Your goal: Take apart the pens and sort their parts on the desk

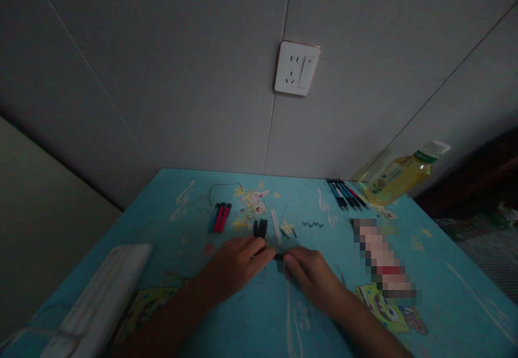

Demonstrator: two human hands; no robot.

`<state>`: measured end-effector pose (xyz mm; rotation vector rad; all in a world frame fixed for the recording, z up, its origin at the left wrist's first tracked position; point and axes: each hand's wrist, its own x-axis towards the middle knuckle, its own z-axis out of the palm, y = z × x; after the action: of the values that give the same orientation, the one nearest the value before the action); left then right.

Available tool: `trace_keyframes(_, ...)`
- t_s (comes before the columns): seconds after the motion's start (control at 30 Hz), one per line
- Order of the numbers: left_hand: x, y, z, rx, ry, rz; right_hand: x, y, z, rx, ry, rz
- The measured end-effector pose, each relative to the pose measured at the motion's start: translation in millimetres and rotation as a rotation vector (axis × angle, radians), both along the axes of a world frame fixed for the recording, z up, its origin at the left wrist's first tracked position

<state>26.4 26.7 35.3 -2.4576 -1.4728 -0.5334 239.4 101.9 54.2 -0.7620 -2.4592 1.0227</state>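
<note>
Both hands meet over the middle of the table. My right hand is closed, its thumb and fingers pinching a small black pen part. The fingers of my left hand close at the other end of that same part; their tips hide some of it. Just beyond my left hand lie short black pen grips. To their right are thin pale pen refills, then small dark pen pieces and several springs in a row. Blue and red pen barrels lie side by side further left.
Several pens lie at the back right beside a tilted-looking bottle of yellow liquid. A pixelated oblong item is on the right. A white keyboard-like slab with a cable lies left. The wall carries a socket.
</note>
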Motion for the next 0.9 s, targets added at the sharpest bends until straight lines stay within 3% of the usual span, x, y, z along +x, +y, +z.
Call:
trace_keyframes(0.23,1.6,-1.9,0.3,-0.073,-0.046,-0.007,-0.6,3.0,-13.0,0.147,-0.051,-0.033)
trace_keyframes(0.53,-1.3,-5.2,13.2,-0.366,-0.243,-0.017,-3.9,0.3,-27.1,0.29,-0.101,-0.017)
trace_keyframes(0.67,-1.8,-4.2,11.8,-0.467,-0.325,-0.012,-3.9,3.7,-29.0,0.398,-0.1,0.063)
trace_keyframes(0.77,-5.2,-2.0,6.2,-0.423,-0.281,0.039,-2.6,6.0,-20.4,0.401,-0.06,0.105)
trace_keyframes(0.9,-13.1,2.3,-5.4,-0.209,-0.105,0.093,-2.0,4.4,-10.0,0.282,-0.024,0.06)
